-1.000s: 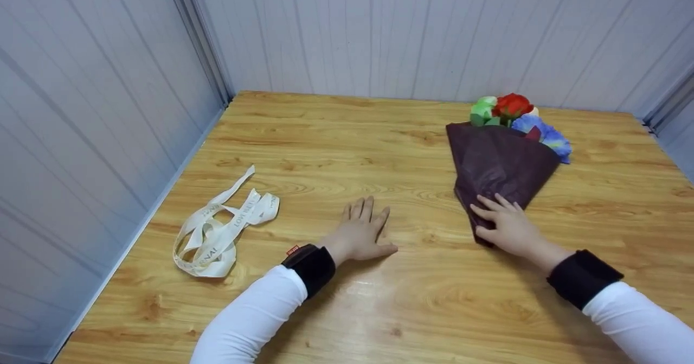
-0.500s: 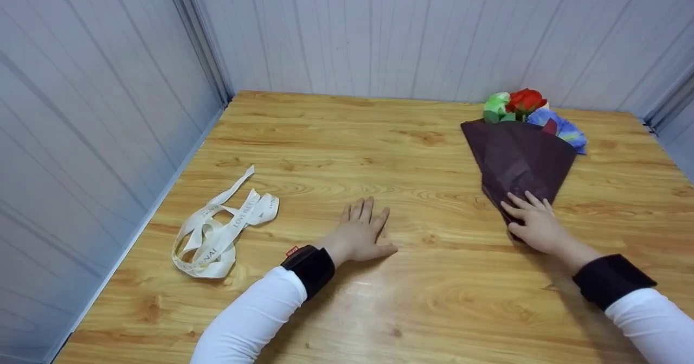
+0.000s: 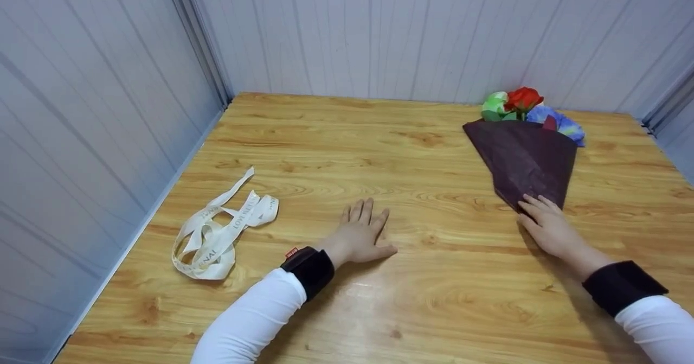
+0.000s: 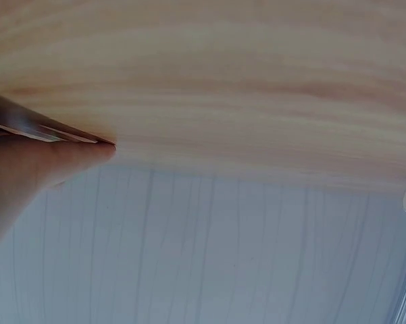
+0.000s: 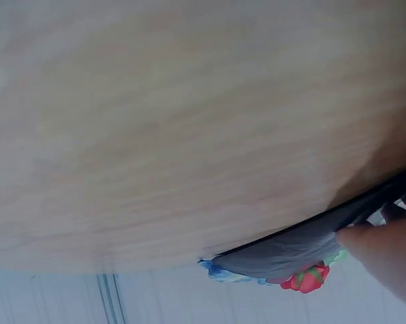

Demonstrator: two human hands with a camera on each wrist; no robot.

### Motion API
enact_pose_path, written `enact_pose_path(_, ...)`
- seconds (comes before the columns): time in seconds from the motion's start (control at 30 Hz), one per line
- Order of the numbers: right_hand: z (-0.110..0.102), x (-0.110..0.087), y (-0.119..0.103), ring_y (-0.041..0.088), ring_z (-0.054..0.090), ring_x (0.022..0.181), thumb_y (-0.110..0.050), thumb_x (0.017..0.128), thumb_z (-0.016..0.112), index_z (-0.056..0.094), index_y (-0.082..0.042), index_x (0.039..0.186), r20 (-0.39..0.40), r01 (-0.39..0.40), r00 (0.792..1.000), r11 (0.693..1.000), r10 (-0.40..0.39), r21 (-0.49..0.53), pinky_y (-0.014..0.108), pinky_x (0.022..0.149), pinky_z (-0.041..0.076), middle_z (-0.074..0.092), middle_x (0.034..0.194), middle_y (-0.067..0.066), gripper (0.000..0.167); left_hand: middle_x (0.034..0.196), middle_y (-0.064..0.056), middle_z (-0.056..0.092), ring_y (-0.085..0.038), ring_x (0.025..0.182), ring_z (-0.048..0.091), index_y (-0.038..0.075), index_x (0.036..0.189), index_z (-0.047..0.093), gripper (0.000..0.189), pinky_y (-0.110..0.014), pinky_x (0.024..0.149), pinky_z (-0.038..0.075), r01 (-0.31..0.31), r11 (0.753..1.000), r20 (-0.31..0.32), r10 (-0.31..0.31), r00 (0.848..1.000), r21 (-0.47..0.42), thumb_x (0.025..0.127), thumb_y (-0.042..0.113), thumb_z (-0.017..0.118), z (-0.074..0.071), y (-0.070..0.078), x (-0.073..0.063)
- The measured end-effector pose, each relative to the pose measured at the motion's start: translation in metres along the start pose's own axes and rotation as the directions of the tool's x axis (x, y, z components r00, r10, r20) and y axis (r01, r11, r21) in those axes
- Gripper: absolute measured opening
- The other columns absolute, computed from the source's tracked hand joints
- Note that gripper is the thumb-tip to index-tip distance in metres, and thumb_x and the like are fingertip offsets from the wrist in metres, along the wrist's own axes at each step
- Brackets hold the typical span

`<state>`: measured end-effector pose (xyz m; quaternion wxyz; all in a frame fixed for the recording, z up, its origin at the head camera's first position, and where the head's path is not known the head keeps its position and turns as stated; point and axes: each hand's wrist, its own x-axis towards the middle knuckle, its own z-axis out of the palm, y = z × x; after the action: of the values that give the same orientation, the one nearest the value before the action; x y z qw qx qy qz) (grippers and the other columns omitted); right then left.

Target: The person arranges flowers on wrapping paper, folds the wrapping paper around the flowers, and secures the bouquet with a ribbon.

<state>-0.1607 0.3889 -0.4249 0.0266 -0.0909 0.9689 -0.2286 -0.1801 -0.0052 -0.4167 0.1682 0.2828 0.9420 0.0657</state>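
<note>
My left hand [image 3: 360, 238] lies flat on the wooden table with its fingers spread, and nothing is in it. At the right, a bouquet [image 3: 528, 158] wrapped in dark purple paper lies with its flowers toward the back wall. Red, green and blue blooms show at its wide end. My right hand [image 3: 553, 228] rests on the narrow lower end of the wrapping, fingers stretched out and covering its tip. In the right wrist view, fingers [image 5: 378, 253] touch the dark wrapper [image 5: 290, 246]. A loose white printed ribbon [image 3: 209, 239] lies left of my left hand.
The wood-grain tabletop [image 3: 347, 141] meets a pale panelled wall [image 3: 336, 33] at the back. Another panelled wall [image 3: 92, 109] runs along the left edge. The bouquet's flowers lie close to the back edge.
The bouquet has slid to the right and slightly back under my right hand, and turned a little. My right hand has shifted right and its fingers lie closer together. The left hand stays put.
</note>
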Motion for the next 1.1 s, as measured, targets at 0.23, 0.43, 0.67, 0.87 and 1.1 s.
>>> enact_pose_path(0.23, 0.001, 0.0, -0.003, 0.051, 0.03, 0.125, -0.022, 0.102, 0.041, 0.051, 0.012, 0.125, -0.265, 0.018, 0.964, 1.0, -0.017, 0.003, 0.064, 0.098, 0.026, 0.04, 0.134, 0.034, 0.043, 0.158, -0.02, -0.001, -0.037, 0.145, -0.002, 0.02, 0.154, 0.009, 0.084, -0.054, 0.116, 0.003, 0.006, 1.0, 0.001, -0.006, 1.0, -0.01, 0.09, 0.067, 0.039, 0.0, 0.001, -0.001)
enact_pose_path(0.43, 0.002, 0.001, -0.003, 0.048, 0.035, 0.119, -0.017, 0.1, 0.043, 0.056, 0.011, 0.118, -0.324, 0.038, 0.945, 0.999, -0.044, -0.025, 0.062, 0.095, 0.029, 0.045, 0.128, 0.032, 0.035, 0.158, -0.021, -0.001, -0.038, 0.145, -0.002, 0.019, 0.154, 0.009, 0.084, -0.054, 0.116, 0.003, 0.006, 1.0, -0.001, -0.006, 1.0, 0.0, 0.09, 0.066, 0.039, 0.0, 0.001, -0.001)
enact_pose_path(0.67, 0.003, 0.003, 0.0, 0.045, 0.043, 0.103, -0.001, 0.093, 0.048, 0.065, 0.01, 0.101, -0.333, 0.079, 0.937, 0.992, -0.108, -0.099, 0.057, 0.085, 0.036, 0.054, 0.112, 0.029, 0.022, 0.157, -0.022, -0.001, -0.038, 0.145, -0.002, 0.019, 0.154, 0.01, 0.084, -0.054, 0.116, 0.003, 0.001, 1.0, -0.009, -0.001, 1.0, -0.004, 0.09, 0.066, 0.039, 0.002, 0.001, 0.0)
enact_pose_path(0.87, 0.004, 0.01, 0.003, 0.041, 0.048, 0.089, -0.004, 0.089, 0.06, 0.068, 0.006, 0.092, -0.339, 0.051, 0.936, 0.989, -0.096, -0.14, 0.053, 0.076, 0.039, 0.058, 0.097, 0.026, 0.013, 0.157, -0.022, 0.001, -0.038, 0.145, -0.001, 0.019, 0.154, 0.01, 0.084, -0.054, 0.116, 0.004, 0.001, 1.0, -0.016, -0.001, 1.0, 0.009, 0.091, 0.065, 0.039, 0.003, 0.0, 0.001)
enact_pose_path(1.1, 0.0, 0.025, -0.005, 0.043, 0.044, 0.09, -0.023, 0.09, 0.064, 0.063, 0.003, 0.086, -0.254, -0.098, 0.965, 0.987, 0.062, -0.131, 0.053, 0.075, 0.037, 0.052, 0.096, 0.027, 0.026, 0.158, -0.021, 0.001, -0.037, 0.145, 0.0, 0.019, 0.154, 0.01, 0.084, -0.054, 0.116, 0.004, 0.002, 1.0, -0.018, -0.002, 1.0, 0.011, 0.09, 0.066, 0.039, 0.003, 0.0, 0.001)
